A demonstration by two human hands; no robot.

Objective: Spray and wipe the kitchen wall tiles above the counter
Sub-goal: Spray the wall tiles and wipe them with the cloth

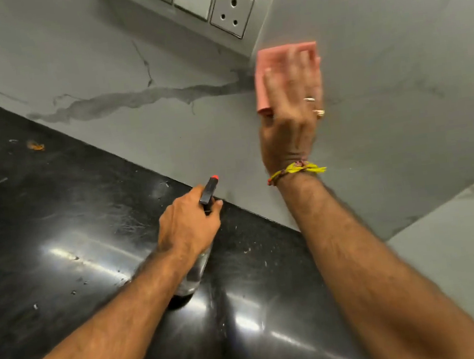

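Observation:
The grey marble-veined wall tiles (395, 72) rise behind a black counter. My right hand (290, 114) lies flat, fingers spread, pressing a pink cloth (262, 88) against the tile just below the switch plate; hand and cloth are motion-blurred. My left hand (188, 229) is closed around the neck of a clear spray bottle (191, 279) with a black head and red nozzle tip. The bottle stands on the counter close to the wall, nozzle pointing at the tile.
A white switch and socket plate (210, 8) sits on the wall above the cloth. The glossy black counter (58, 229) has specks and an orange crumb (35, 145). A second wall meets the tiles at a corner on the right (460, 257).

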